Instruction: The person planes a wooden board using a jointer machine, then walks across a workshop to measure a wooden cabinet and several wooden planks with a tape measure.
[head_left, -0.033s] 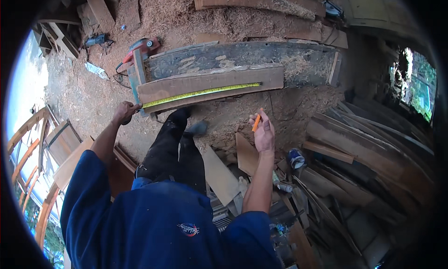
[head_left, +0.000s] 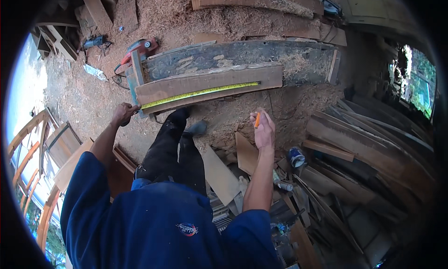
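A yellow tape measure (head_left: 200,92) stretches along a rough-edged wooden plank (head_left: 210,78), its far end short of the plank's right end. At the plank's left end, my left hand (head_left: 123,114) is closed round the tape's case, which the fingers mostly hide. My right hand (head_left: 264,130) is raised on the near side of the plank, apart from it. Between its thumb and fingers is a slim orange pencil (head_left: 257,120). The plank lies on a long, dark, worn bench (head_left: 200,56) strewn in places with wood shavings.
A red power planer (head_left: 140,49) with a cord sits by the bench's left end. Farther left lies a blue power tool (head_left: 94,42). Stacked boards (head_left: 364,143) fill the right side, beside a blue-and-white can (head_left: 296,157). Shavings cover the ground beyond the bench.
The orange pencil has tipped slightly in my right hand, and less of it shows. My left hand and the tape hold their place along the plank.
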{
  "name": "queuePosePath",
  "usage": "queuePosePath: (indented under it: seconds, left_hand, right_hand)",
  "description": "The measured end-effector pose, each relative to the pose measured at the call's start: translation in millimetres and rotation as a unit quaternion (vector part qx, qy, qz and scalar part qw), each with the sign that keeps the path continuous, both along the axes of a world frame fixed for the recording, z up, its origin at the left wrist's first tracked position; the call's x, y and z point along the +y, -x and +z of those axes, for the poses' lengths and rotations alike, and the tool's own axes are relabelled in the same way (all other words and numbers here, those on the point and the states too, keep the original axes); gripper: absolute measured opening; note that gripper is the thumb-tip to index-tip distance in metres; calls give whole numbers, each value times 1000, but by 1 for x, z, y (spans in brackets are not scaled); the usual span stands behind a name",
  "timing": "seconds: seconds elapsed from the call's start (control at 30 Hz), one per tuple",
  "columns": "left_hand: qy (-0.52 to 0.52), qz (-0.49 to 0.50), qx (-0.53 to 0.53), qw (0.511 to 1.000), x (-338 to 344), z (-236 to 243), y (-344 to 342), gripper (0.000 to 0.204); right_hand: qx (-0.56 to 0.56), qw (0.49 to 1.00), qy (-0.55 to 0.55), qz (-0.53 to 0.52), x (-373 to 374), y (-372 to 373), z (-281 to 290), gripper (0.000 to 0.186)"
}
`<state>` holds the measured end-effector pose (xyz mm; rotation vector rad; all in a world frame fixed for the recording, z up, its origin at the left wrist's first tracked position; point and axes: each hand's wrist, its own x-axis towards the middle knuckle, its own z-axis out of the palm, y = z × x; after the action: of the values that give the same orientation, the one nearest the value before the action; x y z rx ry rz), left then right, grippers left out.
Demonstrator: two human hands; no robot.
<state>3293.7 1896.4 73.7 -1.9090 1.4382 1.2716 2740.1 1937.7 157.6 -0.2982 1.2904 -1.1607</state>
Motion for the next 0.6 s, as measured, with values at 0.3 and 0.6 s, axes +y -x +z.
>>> queuePosePath:
  seconds: [0.3,0.6]
  left_hand:
    - [-10,22,-13,1000,-5,-4,3,62]
    - [-30,34,-36,998,-5,-5,6,59]
  right_hand:
    - [668,700,-104,232,-69,35,-66,35]
    - [699,619,-120,336,-86,52,-101,26]
